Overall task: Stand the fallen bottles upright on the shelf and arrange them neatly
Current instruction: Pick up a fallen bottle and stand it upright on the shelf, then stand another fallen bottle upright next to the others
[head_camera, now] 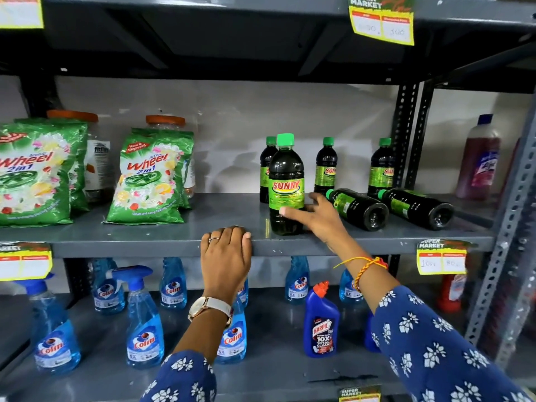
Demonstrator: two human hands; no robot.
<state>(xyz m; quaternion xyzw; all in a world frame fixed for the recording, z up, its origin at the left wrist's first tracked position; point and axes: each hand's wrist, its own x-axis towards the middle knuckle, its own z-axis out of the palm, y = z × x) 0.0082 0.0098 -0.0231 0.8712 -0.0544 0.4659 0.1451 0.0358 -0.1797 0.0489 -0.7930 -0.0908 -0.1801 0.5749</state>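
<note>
A dark Sunny bottle (286,184) with a green cap stands upright near the front of the grey middle shelf (162,245). My right hand (314,217) wraps its lower right side, thumb across the label. Three more Sunny bottles stand at the back: one (266,169) behind the held bottle, one (325,166) in the middle, one (382,168) by the upright. Two Sunny bottles lie on their sides, caps pointing left: the nearer (358,208) just right of my hand, the other (417,208) beyond it. My left hand (226,256) rests curled over the shelf's front edge.
Green Wheel detergent bags (150,175) and orange-lidded jars fill the shelf's left half. A purple Lizol bottle (478,161) stands past the perforated upright (404,134). Below are blue Colin spray bottles (143,323) and a Harpic bottle (320,323). Price tags (441,258) hang on shelf edges.
</note>
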